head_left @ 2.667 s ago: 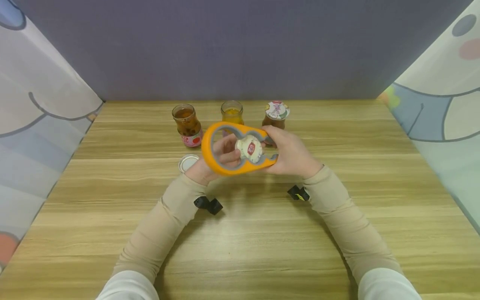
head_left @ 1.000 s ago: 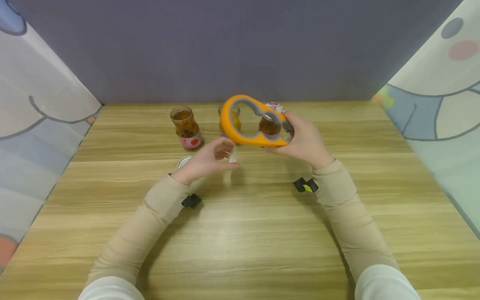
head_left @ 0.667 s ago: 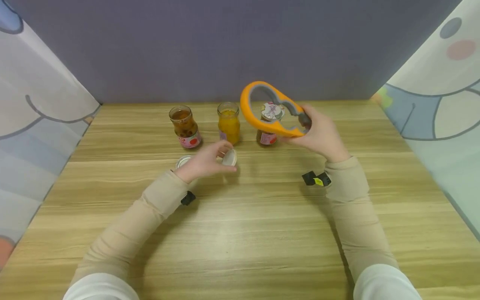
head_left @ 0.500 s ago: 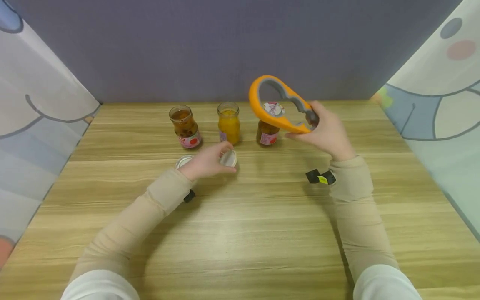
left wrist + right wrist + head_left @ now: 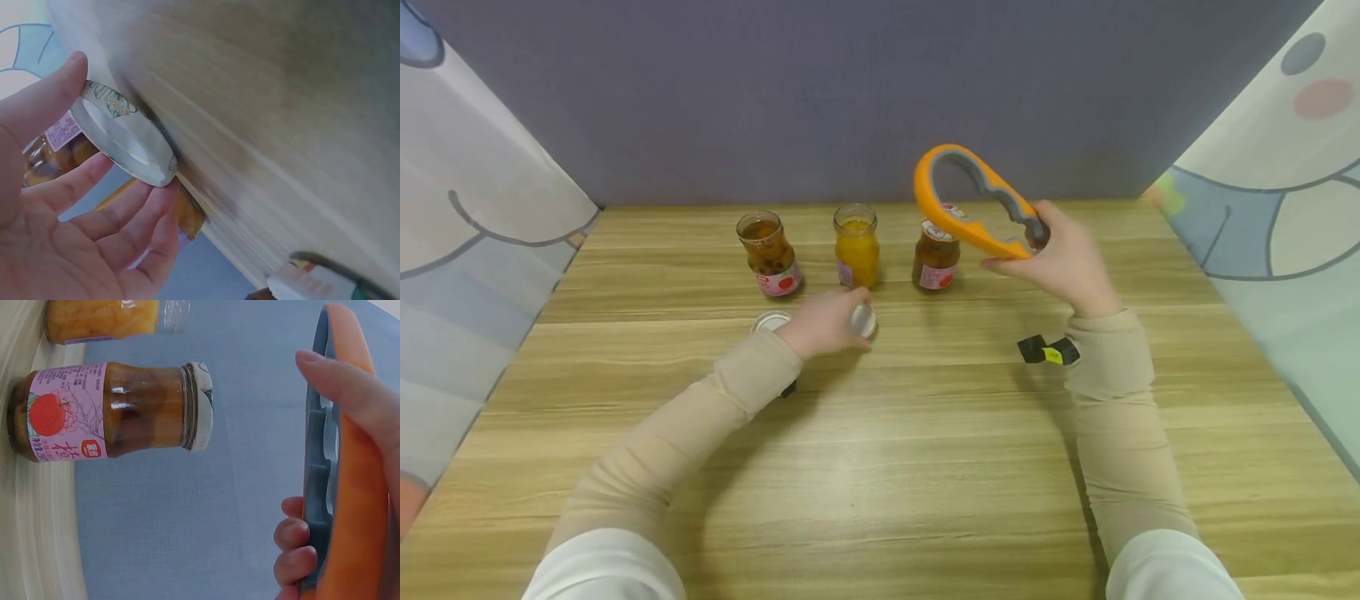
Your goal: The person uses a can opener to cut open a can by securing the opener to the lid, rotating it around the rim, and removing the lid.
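Since the earlier frames the right hand (image 5: 1063,262) has carried the opener (image 5: 973,200) up and off to the right, clear of the left hand, and the left hand (image 5: 822,325) has come down with the lid (image 5: 862,320) to the desk (image 5: 925,467), just in front of the yellow jar.

The desk, a pale wood-grain top, carries three jars in a row near its far edge. The opener — an orange loop with a grey inner lining — is held up in the air, tilted, above and just right of the capped jar (image 5: 936,254). The right hand's fingers (image 5: 294,540) curl round its narrow end, thumb along the orange outer edge: a firm grip.

The capped jar stands upright with brown contents and a pink label, its white cap on. The yellow jar (image 5: 856,247) stands open in the middle; the open brown jar (image 5: 768,254) stands left of it.

The lid is pinched between the left thumb and fingers (image 5: 94,219), tilted, its lower edge at the desk. A second lid (image 5: 771,322) lies flat on the desk just left of that hand.
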The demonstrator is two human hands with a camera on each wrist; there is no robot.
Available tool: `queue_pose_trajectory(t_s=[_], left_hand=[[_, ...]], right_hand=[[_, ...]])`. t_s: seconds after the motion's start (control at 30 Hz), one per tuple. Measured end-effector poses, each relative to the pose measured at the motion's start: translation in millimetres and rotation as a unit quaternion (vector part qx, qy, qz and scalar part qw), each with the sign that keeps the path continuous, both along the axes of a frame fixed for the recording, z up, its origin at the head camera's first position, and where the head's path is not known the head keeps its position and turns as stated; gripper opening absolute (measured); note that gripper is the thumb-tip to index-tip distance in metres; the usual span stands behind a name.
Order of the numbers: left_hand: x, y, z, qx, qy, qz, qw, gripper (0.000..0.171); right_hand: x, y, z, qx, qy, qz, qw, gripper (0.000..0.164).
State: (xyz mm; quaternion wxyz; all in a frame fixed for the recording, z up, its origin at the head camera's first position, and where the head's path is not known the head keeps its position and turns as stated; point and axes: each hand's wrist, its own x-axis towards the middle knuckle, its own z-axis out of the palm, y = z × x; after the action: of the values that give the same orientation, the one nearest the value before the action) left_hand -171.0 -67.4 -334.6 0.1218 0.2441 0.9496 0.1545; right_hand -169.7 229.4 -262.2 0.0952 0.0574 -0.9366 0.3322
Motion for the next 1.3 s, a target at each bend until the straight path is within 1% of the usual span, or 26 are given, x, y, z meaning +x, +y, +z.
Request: queue_pose_trajectory(t_s=[0.13, 0.27, 0.5, 0.6, 0.87, 1.0, 1.13, 1.3], left_hand=[[-2.1, 1, -1.9, -0.01, -0.006, 0.002, 0.9999, 0.066], [-3.2, 1, -2.4, -0.012, -0.013, 0.005, 0.9998, 0.068], [-2.2, 2, -1.9, -0.032, -0.009, 0.009, 0.9994, 0.066], [-1.9, 3, -2.8, -0.039, -0.009, 0.011, 0.9991, 0.066], [-2.8, 2, -6.0, -0.037, -0.001, 0.01, 0.9993, 0.066], [-2.5, 3, -5.7, -0.037, 0.001, 0.008, 0.9993, 0.067], [-1.8, 3, -3.8, -0.034, 0.0, 0.006, 0.9994, 0.068], [-3.4, 3, 1.3, -0.011, -0.007, 0.007, 0.9999, 0.069]], right_hand=[[-0.7, 4, 0.7, -0.005, -0.005, -0.016, 1.0, 0.059], [-1.4, 8, 1.7, 0.002, -0.003, -0.028, 1.0, 0.058], [-2.4, 15, 1.8, -0.008, -0.009, -0.057, 0.998, 0.058], [-3.3, 18, 0.7, -0.003, -0.011, -0.063, 0.998, 0.058], [-3.7, 19, 0.3, 0.02, -0.02, -0.059, 0.998, 0.064], [-3.7, 21, 0.5, 0.013, -0.022, -0.059, 0.998, 0.063], [-4.1, 23, 0.0, 0.006, -0.02, -0.061, 0.998, 0.06], [-4.7, 24, -0.2, 0.008, -0.022, -0.061, 0.998, 0.059]])
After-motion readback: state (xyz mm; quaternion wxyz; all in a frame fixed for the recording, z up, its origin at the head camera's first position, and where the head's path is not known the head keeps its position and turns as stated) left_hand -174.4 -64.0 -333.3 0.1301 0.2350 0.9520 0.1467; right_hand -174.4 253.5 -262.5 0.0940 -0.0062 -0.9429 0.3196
